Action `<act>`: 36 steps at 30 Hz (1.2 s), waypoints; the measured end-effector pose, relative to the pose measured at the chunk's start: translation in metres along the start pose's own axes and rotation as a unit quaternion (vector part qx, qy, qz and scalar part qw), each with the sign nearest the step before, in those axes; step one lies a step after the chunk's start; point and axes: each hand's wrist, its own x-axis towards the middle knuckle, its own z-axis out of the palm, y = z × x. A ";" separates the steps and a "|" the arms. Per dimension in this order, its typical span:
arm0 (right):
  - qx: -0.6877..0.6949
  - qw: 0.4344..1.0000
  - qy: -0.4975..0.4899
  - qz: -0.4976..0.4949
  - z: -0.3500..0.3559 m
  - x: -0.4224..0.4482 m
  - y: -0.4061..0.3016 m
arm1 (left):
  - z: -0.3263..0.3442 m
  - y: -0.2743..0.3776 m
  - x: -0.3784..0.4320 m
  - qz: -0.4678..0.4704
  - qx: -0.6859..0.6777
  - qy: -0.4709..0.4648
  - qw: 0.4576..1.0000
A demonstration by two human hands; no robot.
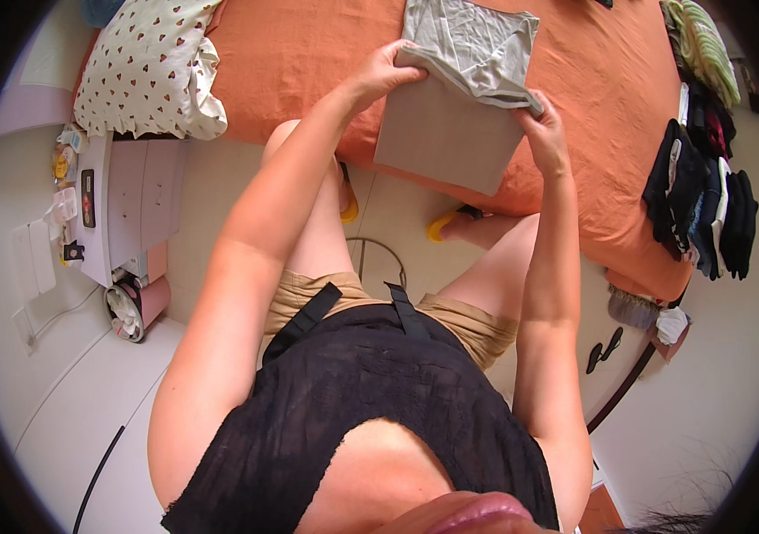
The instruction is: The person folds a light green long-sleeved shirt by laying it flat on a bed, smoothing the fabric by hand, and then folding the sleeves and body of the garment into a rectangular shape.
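Observation:
A light grey piece of knit clothing (476, 43) lies on the bed in front of me, creased across its middle. My left hand (389, 72) pinches the left end of its near hem between thumb and fingers. At the hem's right end, my right hand (545, 137) grips the cloth the same way. The hem sags a little between the two hands. From beneath it a flat grey rectangular panel (446, 137) extends towards me, reaching the bed's near edge. Whether the panel lies inside the garment or only under it, I cannot tell.
An orange sheet covers the bed (286, 73). A heart-patterned pillow (146, 67) lies at the left, beside a white drawer cabinet (142, 193) and a pink waste bin (152, 294). Folded dark clothes (700, 193) line the right edge; black slippers (605, 350) lie on the floor.

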 end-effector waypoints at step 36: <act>-0.248 0.919 0.304 -0.029 0.031 0.013 0.060 | -0.001 -0.069 0.033 0.071 0.203 0.280 0.935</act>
